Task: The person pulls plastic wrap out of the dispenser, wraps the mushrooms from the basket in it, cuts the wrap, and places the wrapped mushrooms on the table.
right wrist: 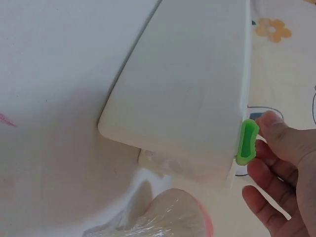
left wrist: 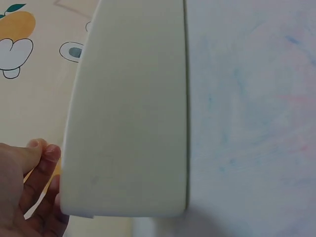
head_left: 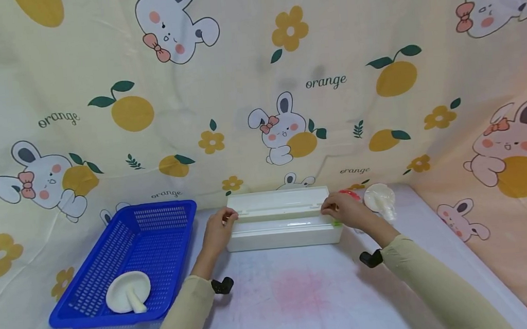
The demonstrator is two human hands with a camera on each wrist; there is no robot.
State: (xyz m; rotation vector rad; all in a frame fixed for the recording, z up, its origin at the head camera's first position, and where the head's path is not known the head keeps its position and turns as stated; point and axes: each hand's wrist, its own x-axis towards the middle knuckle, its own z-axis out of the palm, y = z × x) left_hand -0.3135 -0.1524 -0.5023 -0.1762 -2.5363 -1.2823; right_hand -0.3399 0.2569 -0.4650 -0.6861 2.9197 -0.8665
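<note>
Blue basket (head_left: 163, 244) beside white box (head_left: 283, 239), left grip (head_left: 217, 231) and right grip (head_left: 352, 213) curled, hold unclear

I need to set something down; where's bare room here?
Free: the white tabletop before the long white plastic box, between two beige sleeves; and the blue mesh plastic basket beyond its white mushroom-shaped object. Crowded: the box's right end, by the right hand and a pale, plastic-wrapped object.

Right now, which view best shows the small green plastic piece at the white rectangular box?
Right wrist: the small green plastic piece is large and mostly clear, beside the right hand. Head shows only a green sliver near that hand; left wrist doesn't show it.
</note>
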